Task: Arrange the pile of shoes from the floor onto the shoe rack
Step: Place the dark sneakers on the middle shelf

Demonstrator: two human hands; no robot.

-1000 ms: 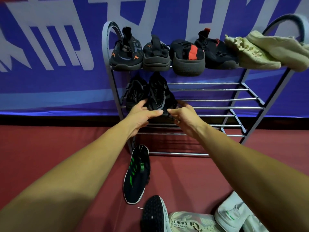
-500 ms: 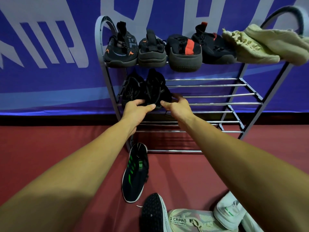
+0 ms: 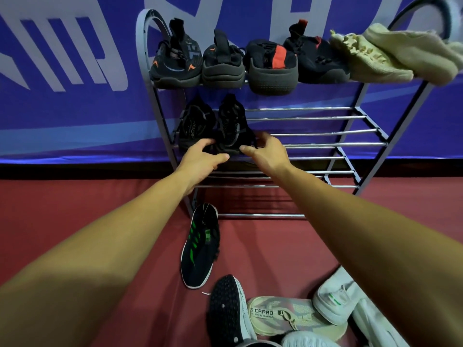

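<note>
- The black shoe (image 3: pixel 230 123) stands on the middle shelf of the rack (image 3: pixel 390 142), at the left end. Its toe faces the wall and its heel faces the person. It sits just beside its mate (image 3: pixel 193 126); I cannot tell whether the two touch.
- The left hand (image 3: pixel 200 159) has its fingers curled onto the left of the heel, down where the two shoes meet. The thumb is stretched along the heel's lower edge.
- The right hand (image 3: pixel 266 152) mirrors it: its fingers wrap the right flank of the heel and its thumb points inward across the front.
- So the heel end lies between the two hands, lightly gripped from both sides. The toe half is clear of any finger.
- The shoe looks to me like a light knit trainer with a soft mesh upper and a firmer sole.
- Squeezing the upper would likely just crumple it. The heel and the sole edge seem the sound places to hold, and that is where the hands are.
- It does not look fragile or slick. The shelf is only bars, though, so a narrow toe could dip between them if the shoe is set crooked.
- On the floor, well short of the rack, a green-striped shoe (image 3: pixel 200 249) and several pale ones wait.
</note>
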